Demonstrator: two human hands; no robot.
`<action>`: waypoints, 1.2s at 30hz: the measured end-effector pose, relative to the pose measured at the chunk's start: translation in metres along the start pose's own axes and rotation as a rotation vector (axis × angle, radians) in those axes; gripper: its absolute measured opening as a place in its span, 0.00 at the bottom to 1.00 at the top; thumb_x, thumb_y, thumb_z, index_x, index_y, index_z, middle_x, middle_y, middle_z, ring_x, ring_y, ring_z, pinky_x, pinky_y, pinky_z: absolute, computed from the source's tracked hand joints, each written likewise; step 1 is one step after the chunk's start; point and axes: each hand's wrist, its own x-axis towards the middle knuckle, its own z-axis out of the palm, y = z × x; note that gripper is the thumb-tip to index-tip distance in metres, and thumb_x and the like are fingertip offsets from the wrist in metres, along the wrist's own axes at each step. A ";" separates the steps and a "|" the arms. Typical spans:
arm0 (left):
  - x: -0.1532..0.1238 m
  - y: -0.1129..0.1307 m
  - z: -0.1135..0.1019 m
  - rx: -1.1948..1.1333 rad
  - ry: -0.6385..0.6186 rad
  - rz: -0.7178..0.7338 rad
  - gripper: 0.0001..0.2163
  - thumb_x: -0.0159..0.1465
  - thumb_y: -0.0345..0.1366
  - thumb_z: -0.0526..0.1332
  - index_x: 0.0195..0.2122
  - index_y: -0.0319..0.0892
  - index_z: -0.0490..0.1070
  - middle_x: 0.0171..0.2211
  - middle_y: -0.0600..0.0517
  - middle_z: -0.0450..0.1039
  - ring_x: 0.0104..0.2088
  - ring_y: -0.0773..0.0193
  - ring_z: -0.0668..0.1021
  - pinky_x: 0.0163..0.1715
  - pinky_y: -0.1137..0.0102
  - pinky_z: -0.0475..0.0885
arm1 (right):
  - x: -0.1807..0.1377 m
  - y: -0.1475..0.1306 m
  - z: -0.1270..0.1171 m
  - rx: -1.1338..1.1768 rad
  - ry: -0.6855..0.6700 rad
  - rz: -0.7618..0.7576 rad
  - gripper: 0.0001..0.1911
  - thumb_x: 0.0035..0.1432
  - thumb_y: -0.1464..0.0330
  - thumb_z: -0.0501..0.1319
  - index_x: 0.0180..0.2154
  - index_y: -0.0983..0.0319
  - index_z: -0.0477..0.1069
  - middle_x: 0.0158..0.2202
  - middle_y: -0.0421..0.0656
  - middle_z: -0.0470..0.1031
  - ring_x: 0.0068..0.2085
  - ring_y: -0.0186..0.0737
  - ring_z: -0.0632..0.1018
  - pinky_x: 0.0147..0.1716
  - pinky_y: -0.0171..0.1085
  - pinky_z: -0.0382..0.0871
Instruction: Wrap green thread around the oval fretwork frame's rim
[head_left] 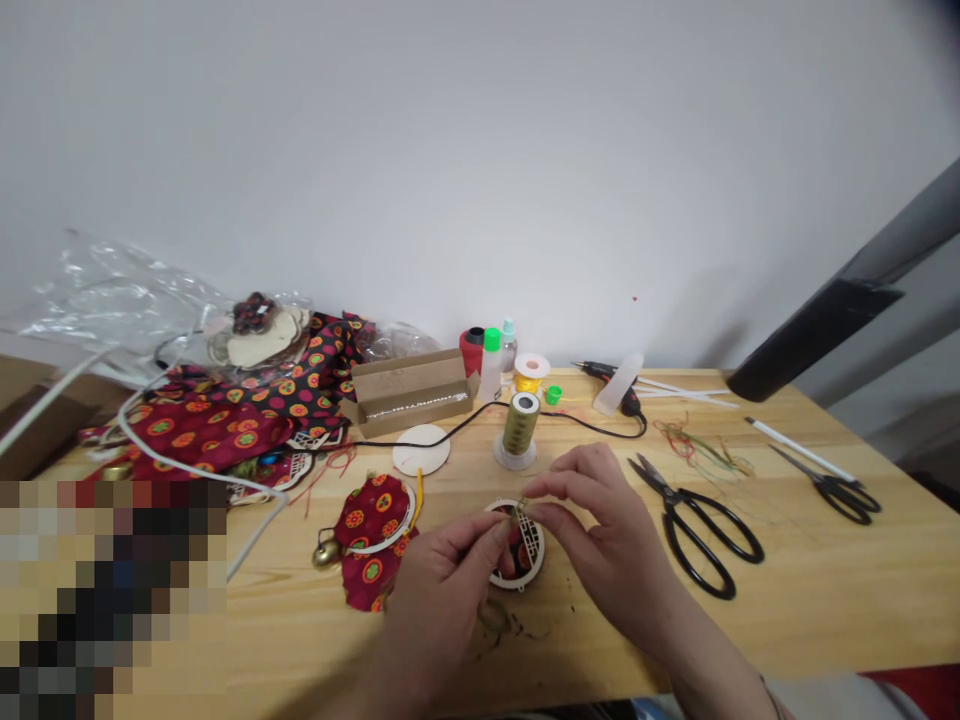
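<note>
My left hand point(463, 570) and my right hand point(600, 520) meet over a round white lattice ornament point(538, 558) backed with dark patterned fabric. Both hands are closed in a pinch on a small bit of olive-green thread point(519, 512) at the ornament's upper rim. The fingertips hide how the thread runs. Loose thread ends point(495, 618) lie below on the wood. Just beyond the hands stands a spool of olive thread point(519, 430). Left of my left hand lie red patterned fabric pieces point(373, 520) with a white ring and a brass bell point(325, 552).
Large black-handled scissors point(697, 520) lie right of my right hand, with smaller scissors point(832, 490) farther right. A glue gun point(611, 378), bottles point(491, 365), yellow cord point(529, 378) and a cardboard box point(411, 400) stand at the back. Patterned fabric point(217, 425) and a white cable point(169, 455) fill the left.
</note>
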 end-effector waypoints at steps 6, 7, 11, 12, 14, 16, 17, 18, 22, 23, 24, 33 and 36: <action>-0.003 -0.002 0.000 0.154 0.062 0.179 0.06 0.55 0.35 0.62 0.25 0.46 0.79 0.20 0.54 0.75 0.24 0.62 0.73 0.27 0.73 0.65 | -0.001 -0.002 0.003 0.000 -0.085 -0.005 0.04 0.55 0.72 0.62 0.33 0.59 0.75 0.29 0.41 0.68 0.37 0.41 0.67 0.35 0.40 0.64; -0.004 -0.002 0.000 0.174 0.058 0.205 0.07 0.56 0.35 0.62 0.26 0.46 0.80 0.20 0.54 0.74 0.24 0.62 0.73 0.26 0.73 0.65 | -0.001 -0.001 0.004 0.003 -0.086 -0.003 0.04 0.55 0.73 0.62 0.33 0.59 0.75 0.29 0.41 0.68 0.37 0.41 0.67 0.35 0.40 0.64; -0.006 -0.002 0.000 0.220 0.042 0.267 0.08 0.58 0.35 0.60 0.28 0.48 0.80 0.21 0.54 0.75 0.24 0.62 0.73 0.27 0.73 0.65 | -0.002 -0.001 0.006 0.016 -0.072 0.013 0.05 0.55 0.74 0.61 0.29 0.59 0.74 0.28 0.41 0.67 0.36 0.40 0.67 0.34 0.39 0.64; -0.006 -0.002 0.000 0.221 0.042 0.270 0.08 0.58 0.34 0.61 0.28 0.48 0.80 0.21 0.54 0.75 0.24 0.62 0.74 0.27 0.73 0.65 | -0.002 -0.001 0.006 0.022 -0.069 0.012 0.06 0.56 0.74 0.61 0.28 0.59 0.73 0.28 0.41 0.67 0.35 0.40 0.67 0.33 0.39 0.64; -0.006 -0.001 0.000 0.212 0.044 0.266 0.07 0.57 0.34 0.61 0.28 0.48 0.80 0.21 0.53 0.75 0.24 0.62 0.74 0.27 0.73 0.66 | -0.002 0.000 0.007 0.036 -0.067 0.005 0.07 0.56 0.74 0.61 0.27 0.59 0.72 0.27 0.41 0.68 0.35 0.40 0.67 0.33 0.39 0.64; -0.006 -0.001 0.000 0.197 0.042 0.247 0.07 0.56 0.33 0.61 0.28 0.48 0.80 0.21 0.53 0.76 0.25 0.61 0.74 0.27 0.72 0.66 | -0.002 -0.001 0.008 0.050 -0.061 -0.005 0.08 0.55 0.75 0.61 0.26 0.59 0.71 0.27 0.40 0.68 0.35 0.40 0.67 0.33 0.39 0.64; -0.006 0.000 0.000 0.192 0.041 0.236 0.07 0.56 0.33 0.61 0.28 0.48 0.80 0.21 0.53 0.76 0.25 0.61 0.74 0.27 0.72 0.66 | -0.001 -0.001 0.008 0.059 -0.057 -0.012 0.08 0.55 0.76 0.60 0.26 0.60 0.71 0.27 0.40 0.68 0.35 0.40 0.67 0.33 0.39 0.64; -0.006 0.000 0.001 0.190 0.038 0.226 0.07 0.56 0.34 0.61 0.29 0.48 0.80 0.21 0.53 0.76 0.25 0.61 0.74 0.27 0.72 0.66 | -0.001 -0.001 0.009 0.067 -0.051 -0.020 0.08 0.56 0.76 0.60 0.26 0.60 0.71 0.27 0.40 0.68 0.35 0.40 0.67 0.33 0.39 0.64; -0.006 0.000 0.001 0.178 0.050 0.198 0.07 0.56 0.34 0.62 0.26 0.47 0.80 0.20 0.54 0.75 0.24 0.62 0.74 0.27 0.73 0.66 | -0.001 -0.001 0.009 0.084 -0.037 -0.024 0.09 0.56 0.76 0.59 0.25 0.60 0.69 0.27 0.40 0.68 0.35 0.40 0.67 0.33 0.39 0.64; -0.006 -0.001 0.001 0.172 0.053 0.191 0.07 0.56 0.34 0.62 0.25 0.47 0.80 0.20 0.54 0.75 0.24 0.62 0.74 0.27 0.73 0.66 | -0.001 0.000 0.009 0.076 -0.032 -0.018 0.09 0.56 0.76 0.59 0.25 0.60 0.69 0.27 0.40 0.67 0.35 0.40 0.67 0.33 0.39 0.64; -0.006 -0.001 0.001 0.166 0.055 0.180 0.06 0.55 0.35 0.62 0.25 0.46 0.80 0.20 0.54 0.75 0.24 0.62 0.74 0.27 0.73 0.66 | -0.001 0.000 0.009 0.067 -0.027 -0.014 0.09 0.56 0.76 0.58 0.25 0.60 0.69 0.27 0.40 0.67 0.35 0.40 0.67 0.33 0.39 0.64; -0.001 -0.002 -0.001 -0.019 0.000 0.004 0.10 0.56 0.38 0.63 0.21 0.40 0.76 0.17 0.55 0.69 0.16 0.72 0.64 0.17 0.76 0.57 | -0.003 0.005 0.010 0.100 0.086 0.054 0.06 0.56 0.74 0.59 0.33 0.59 0.72 0.31 0.41 0.69 0.37 0.40 0.70 0.36 0.39 0.65; 0.002 -0.004 0.000 -0.233 -0.035 -0.102 0.11 0.55 0.40 0.64 0.22 0.38 0.75 0.17 0.56 0.67 0.14 0.76 0.59 0.15 0.77 0.51 | -0.005 0.008 0.010 0.105 0.193 0.109 0.05 0.56 0.74 0.59 0.31 0.59 0.71 0.30 0.40 0.70 0.35 0.39 0.71 0.35 0.38 0.66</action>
